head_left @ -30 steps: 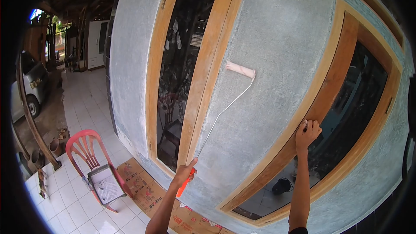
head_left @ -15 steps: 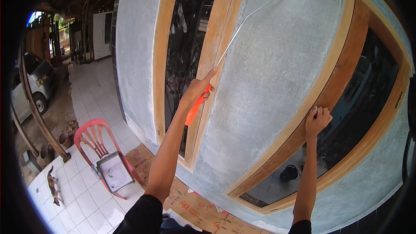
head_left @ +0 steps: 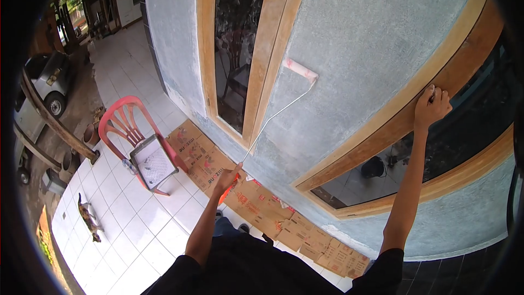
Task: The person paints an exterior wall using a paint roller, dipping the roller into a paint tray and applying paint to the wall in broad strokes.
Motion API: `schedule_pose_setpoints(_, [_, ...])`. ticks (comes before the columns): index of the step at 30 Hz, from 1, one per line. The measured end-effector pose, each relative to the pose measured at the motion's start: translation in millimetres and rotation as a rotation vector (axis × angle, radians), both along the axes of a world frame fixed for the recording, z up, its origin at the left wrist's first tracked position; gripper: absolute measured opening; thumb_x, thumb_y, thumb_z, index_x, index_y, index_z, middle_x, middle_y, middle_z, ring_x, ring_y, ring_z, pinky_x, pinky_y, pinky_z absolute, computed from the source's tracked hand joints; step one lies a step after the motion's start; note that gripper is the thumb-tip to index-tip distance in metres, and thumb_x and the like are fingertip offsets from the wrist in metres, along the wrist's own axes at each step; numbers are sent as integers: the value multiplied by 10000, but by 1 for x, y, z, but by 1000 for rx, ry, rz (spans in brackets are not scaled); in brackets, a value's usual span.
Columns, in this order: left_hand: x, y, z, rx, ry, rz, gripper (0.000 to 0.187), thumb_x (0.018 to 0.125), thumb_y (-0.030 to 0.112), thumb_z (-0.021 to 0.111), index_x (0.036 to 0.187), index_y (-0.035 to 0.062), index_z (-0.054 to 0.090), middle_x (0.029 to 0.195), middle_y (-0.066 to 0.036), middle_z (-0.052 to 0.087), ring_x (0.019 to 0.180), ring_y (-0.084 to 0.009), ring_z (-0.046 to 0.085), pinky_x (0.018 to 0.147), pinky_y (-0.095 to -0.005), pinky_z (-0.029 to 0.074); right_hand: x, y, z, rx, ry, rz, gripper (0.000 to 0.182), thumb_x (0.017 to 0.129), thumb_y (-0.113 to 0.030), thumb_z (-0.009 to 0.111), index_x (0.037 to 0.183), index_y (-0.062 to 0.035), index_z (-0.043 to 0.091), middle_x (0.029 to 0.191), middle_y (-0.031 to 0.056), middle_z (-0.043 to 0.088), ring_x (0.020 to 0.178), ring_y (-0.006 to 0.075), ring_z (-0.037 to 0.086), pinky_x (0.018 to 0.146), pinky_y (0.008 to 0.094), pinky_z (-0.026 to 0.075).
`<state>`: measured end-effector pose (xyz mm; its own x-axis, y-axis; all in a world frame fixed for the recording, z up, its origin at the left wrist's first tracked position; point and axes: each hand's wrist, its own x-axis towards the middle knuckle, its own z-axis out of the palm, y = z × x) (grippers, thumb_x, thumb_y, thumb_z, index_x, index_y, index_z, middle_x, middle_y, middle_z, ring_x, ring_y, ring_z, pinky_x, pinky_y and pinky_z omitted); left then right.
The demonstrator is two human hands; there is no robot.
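My left hand (head_left: 227, 179) is closed round the orange handle of a paint roller (head_left: 301, 70). The roller's long bent wire runs up to a pale pinkish-white sleeve lying against the grey wall (head_left: 376, 38), between two wooden window frames. My right hand (head_left: 432, 107) is up at the brown wooden sash (head_left: 390, 137) of the right window, its fingers curled over something small and dark that I cannot make out. A paint tray (head_left: 152, 159) with white paint in it rests on a red plastic chair (head_left: 126, 123) at lower left.
Flattened cardboard (head_left: 256, 205) covers the floor along the wall's foot. A cat (head_left: 87, 217) is on the white tiles (head_left: 139, 218). Wooden posts (head_left: 60, 114) and a parked silver car (head_left: 46, 84) stand at far left. The left window (head_left: 234, 49) has dark glass.
The roller has come down the wall, and my left hand has dropped with it. My right hand stays at the sash. The whole view has tilted downward.
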<state>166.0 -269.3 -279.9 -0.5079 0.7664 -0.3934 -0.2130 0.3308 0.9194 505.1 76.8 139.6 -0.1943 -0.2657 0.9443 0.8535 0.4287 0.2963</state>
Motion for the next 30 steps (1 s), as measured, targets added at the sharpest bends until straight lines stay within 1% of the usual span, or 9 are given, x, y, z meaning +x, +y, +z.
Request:
schedule_pose_setpoints(7, [6, -66, -75, -282, 5, -48, 681, 773, 627, 599, 637, -41, 600, 479, -78, 499, 394, -149, 465, 403, -294, 384, -1, 0, 1, 45, -5, -16, 76, 791, -142, 626, 784, -68, 638, 730, 15, 553, 645, 187, 518, 631, 331, 296])
schedule_pose_setpoints(11, [9, -91, -85, -423, 66, -69, 714, 736, 682, 586, 701, -29, 641, 561, -101, 577, 432, -162, 524, 444, -307, 437, 1, 3, 1, 27, -8, -20, 73, 794, -143, 623, 771, -75, 639, 702, -1, 539, 635, 176, 515, 631, 328, 294])
schedule_pose_setpoints(15, [16, -107, -97, -459, 104, -63, 759, 702, 732, 569, 702, -23, 653, 566, -105, 586, 453, -170, 552, 455, -319, 447, 2, 3, 2, 16, -14, -34, 91, 792, -149, 623, 752, -72, 649, 681, -1, 537, 620, 173, 515, 632, 325, 296])
schedule_pose_setpoints(18, [18, -112, -102, -624, 83, -81, 787, 665, 766, 563, 708, -12, 670, 569, -101, 592, 479, -179, 567, 480, -325, 460, 6, 9, 0, -5, -13, -48, 119, 806, -172, 609, 765, -71, 656, 689, 6, 551, 637, 184, 534, 636, 331, 312])
schedule_pose_setpoints(20, [23, -111, -94, -727, 147, -58, 827, 641, 797, 535, 728, -11, 686, 609, -134, 624, 582, -237, 623, 583, -367, 495, 7, 11, -2, -19, -11, -61, 140, 822, -191, 594, 781, -73, 658, 700, 10, 562, 657, 193, 550, 641, 338, 325])
schedule_pose_setpoints(24, [21, -111, -92, -766, 289, -42, 833, 675, 786, 498, 734, -22, 692, 662, -173, 649, 709, -295, 654, 710, -409, 496, 6, 10, 2, 41, -24, -54, 160, 827, -205, 591, 756, -77, 656, 677, 1, 549, 643, 192, 550, 618, 341, 328])
schedule_pose_setpoints(26, [18, -116, -91, -668, 290, -100, 810, 715, 767, 467, 702, -10, 696, 704, -208, 656, 805, -330, 656, 783, -431, 479, 7, 10, 1, 31, -30, -52, 167, 830, -208, 589, 747, -79, 656, 666, -2, 543, 635, 193, 549, 610, 343, 329])
schedule_pose_setpoints(28, [17, -114, -102, -561, 366, -74, 776, 745, 737, 469, 636, -2, 680, 641, -185, 636, 708, -296, 651, 730, -393, 490, 9, 15, 0, 11, -22, -87, 114, 790, -176, 620, 756, -80, 672, 684, -7, 563, 631, 177, 545, 635, 331, 322])
schedule_pose_setpoints(30, [14, -97, -72, -480, 228, -31, 750, 762, 710, 483, 583, 1, 649, 549, -148, 589, 581, -242, 613, 642, -352, 487, 10, 15, 0, 2, -25, -75, 122, 794, -183, 615, 742, -86, 667, 671, -13, 556, 626, 173, 543, 628, 334, 323])
